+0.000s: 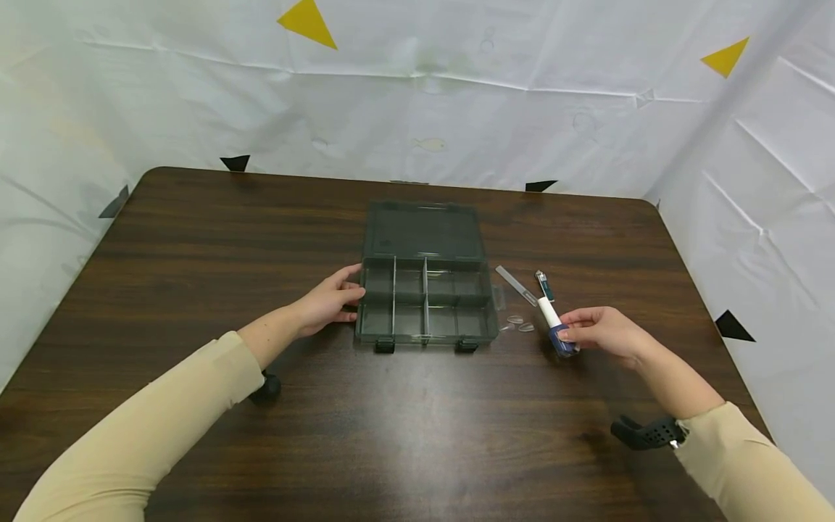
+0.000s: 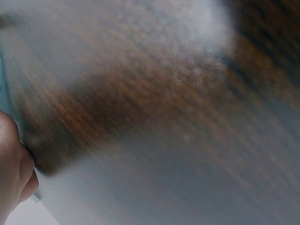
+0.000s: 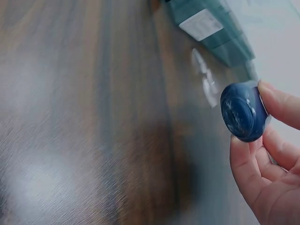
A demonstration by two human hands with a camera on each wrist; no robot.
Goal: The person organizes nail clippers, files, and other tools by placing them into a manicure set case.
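A dark translucent organizer box (image 1: 424,301) lies open in the middle of the table, its lid folded back and its compartments divided by clear partitions. My left hand (image 1: 333,299) rests against the box's left wall, fingers touching it. My right hand (image 1: 596,330) pinches the blue end of a white and blue pen-shaped tool (image 1: 556,324) to the right of the box. The right wrist view shows that round blue end (image 3: 243,111) between my fingertips (image 3: 281,104). The left wrist view is blurred; only a bit of my left hand (image 2: 14,168) shows.
A clear flat strip (image 1: 515,285), a small dark clip-like tool (image 1: 544,285) and a few clear oval pads (image 1: 520,323) lie between the box and my right hand. The brown table (image 1: 196,239) is walled by white sheeting behind and at both sides.
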